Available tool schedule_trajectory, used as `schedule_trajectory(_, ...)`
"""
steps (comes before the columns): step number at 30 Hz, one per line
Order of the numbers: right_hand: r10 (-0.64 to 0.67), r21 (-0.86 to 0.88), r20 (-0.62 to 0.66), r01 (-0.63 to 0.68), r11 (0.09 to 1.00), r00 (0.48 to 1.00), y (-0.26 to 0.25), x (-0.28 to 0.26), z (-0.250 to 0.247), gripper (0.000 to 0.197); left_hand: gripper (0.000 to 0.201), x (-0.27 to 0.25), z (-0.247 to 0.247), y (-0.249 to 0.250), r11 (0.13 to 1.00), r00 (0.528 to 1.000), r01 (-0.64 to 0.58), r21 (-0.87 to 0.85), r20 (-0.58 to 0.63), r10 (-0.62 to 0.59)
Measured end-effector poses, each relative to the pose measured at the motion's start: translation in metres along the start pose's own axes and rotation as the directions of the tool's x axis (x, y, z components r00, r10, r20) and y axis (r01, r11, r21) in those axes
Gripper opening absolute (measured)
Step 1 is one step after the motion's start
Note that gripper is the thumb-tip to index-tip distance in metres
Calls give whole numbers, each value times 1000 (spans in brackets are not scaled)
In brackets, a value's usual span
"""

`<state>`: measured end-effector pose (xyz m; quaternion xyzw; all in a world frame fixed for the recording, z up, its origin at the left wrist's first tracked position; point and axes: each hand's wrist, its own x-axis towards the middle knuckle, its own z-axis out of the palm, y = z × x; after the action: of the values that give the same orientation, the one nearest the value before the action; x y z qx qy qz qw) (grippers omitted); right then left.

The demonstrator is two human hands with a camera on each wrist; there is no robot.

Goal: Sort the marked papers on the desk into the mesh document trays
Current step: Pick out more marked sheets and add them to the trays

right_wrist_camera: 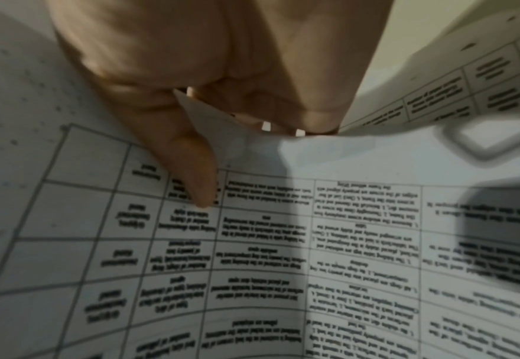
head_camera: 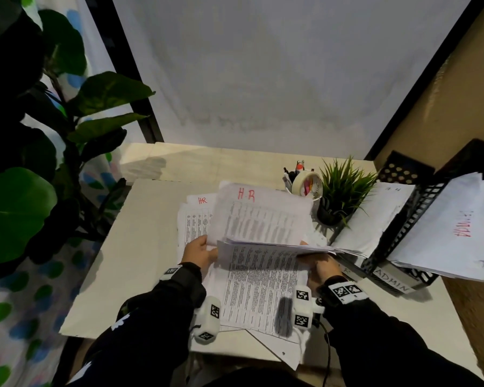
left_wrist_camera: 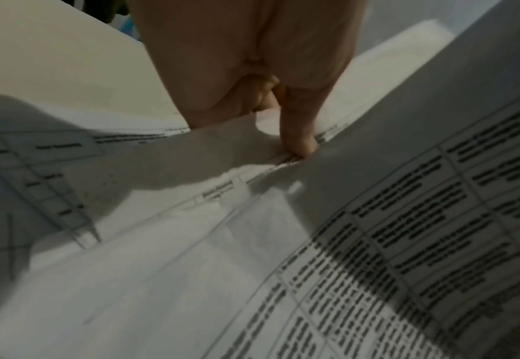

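A pile of printed table sheets [head_camera: 260,291] lies on the white desk [head_camera: 140,261] in front of me. My left hand [head_camera: 207,247] pinches the lower left corner of a raised sheet marked "HR" in red [head_camera: 260,216]. In the left wrist view a fingertip [left_wrist_camera: 301,143] presses on stacked paper edges. My right hand [head_camera: 316,261] grips the right side of a lifted bundle of sheets [head_camera: 277,245], thumb [right_wrist_camera: 197,175] on top and fingers underneath. Another "HR" sheet [head_camera: 196,216] lies flat at the left. The black mesh trays [head_camera: 403,233] stand at the right; the upper one, labelled ADMIN [head_camera: 393,280], holds a sheet marked ADMIN [head_camera: 456,224].
A small potted grass plant [head_camera: 344,191] and a pen cup with a tape roll [head_camera: 306,181] stand behind the papers, close to the trays. White sheets [head_camera: 375,216] lie in the lower tray. A big leafy plant [head_camera: 39,163] fills the left. A tan wall [head_camera: 458,107] borders the right.
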<state>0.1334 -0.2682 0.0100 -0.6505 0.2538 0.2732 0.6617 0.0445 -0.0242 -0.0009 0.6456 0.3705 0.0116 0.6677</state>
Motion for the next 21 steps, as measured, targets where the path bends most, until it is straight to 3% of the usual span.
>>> schedule_trajectory(3,4,99,0,-4,995,1000,7,11,-5,11,29,-15,8,10,992,983,41,122,174,-62)
schedule_trajectory(6,104,260,-17,-96,961,994,7,7,-14,34,37,-17,9,3,975,982,27,220,175,-66)
schedule_trajectory(8,114,280,-107,-80,957,988,4,12,-14,44,43,-7,0,-6,949,999,10,315,37,-23)
schedule_trajectory(10,192,382,-167,-116,917,967,2,9,-16,44,37,2,-13,-12,867,980,94,489,-200,6)
schedule_trajectory(11,147,126,-247,-119,985,958,-3,-3,-16,41,32,3,-20,-14,822,949,186,539,-316,-8)
schedule_trajectory(12,51,-15,-226,-56,998,973,-2,-2,-18,35,38,4,-27,-17,783,913,293,549,-404,-58)
schedule_trajectory(13,120,205,-115,-95,974,986,1,2,-19,26,53,6,-33,-22,771,889,367,520,-440,-126)
schedule_trajectory(14,139,312,10,-135,940,990,6,3,-19,21,67,6,-36,-23,794,878,395,462,-444,-178)
schedule_trajectory(15,50,237,67,-64,969,997,11,4,-19,20,74,7,-39,-26,830,878,387,401,-434,-200)
schedule_trajectory(16,20,240,34,-28,970,999,17,7,-21,24,75,6,-41,-28,855,886,365,368,-420,-197)
schedule_trajectory(18,-23,153,27,18,988,999,16,10,-14,43,59,7,-47,-32,851,908,312,422,-395,-136)
schedule_trajectory(20,-53,43,67,50,998,996,15,16,-15,63,21,8,-55,-32,822,923,258,507,-382,-55)
schedule_trajectory(21,-62,-21,88,64,998,994,13,15,-15,62,8,7,-59,-32,827,930,229,514,-366,-30)
